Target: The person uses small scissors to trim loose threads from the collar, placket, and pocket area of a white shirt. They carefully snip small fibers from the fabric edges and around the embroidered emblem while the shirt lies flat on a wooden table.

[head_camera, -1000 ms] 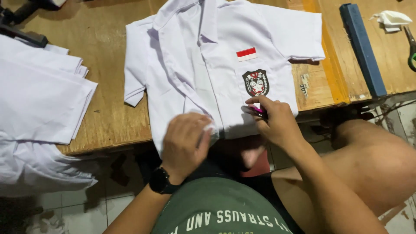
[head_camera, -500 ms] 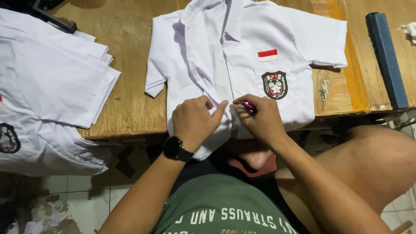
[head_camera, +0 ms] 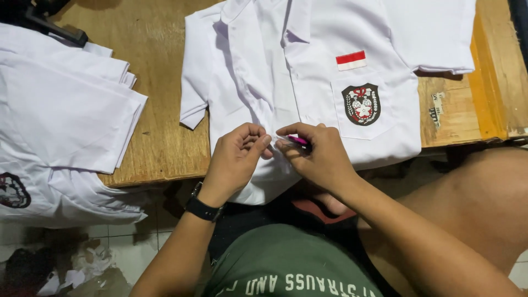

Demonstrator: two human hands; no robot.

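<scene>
A white short-sleeved shirt [head_camera: 330, 93] with a red-and-white patch and a dark crest on its pocket lies spread on a wooden table [head_camera: 159, 110], its hem hanging over the front edge. My left hand [head_camera: 236, 157] pinches the shirt's front placket near the hem. My right hand [head_camera: 319, 157] meets it fingertip to fingertip and grips a small pink tool [head_camera: 298, 141] against the same fold of cloth. A black watch sits on my left wrist.
A stack of folded white shirts [head_camera: 60, 121] covers the table's left part and droops over its edge. A dark object [head_camera: 49, 25] lies at the far left corner. A yellow strip [head_camera: 487, 82] runs along the table's right side. Paper scraps [head_camera: 82, 264] litter the tiled floor.
My hands have come together on the shirt's front edge; a second ago the left hand lay lower on the hem. The view has shifted, and the shirt now sits closer and larger.
</scene>
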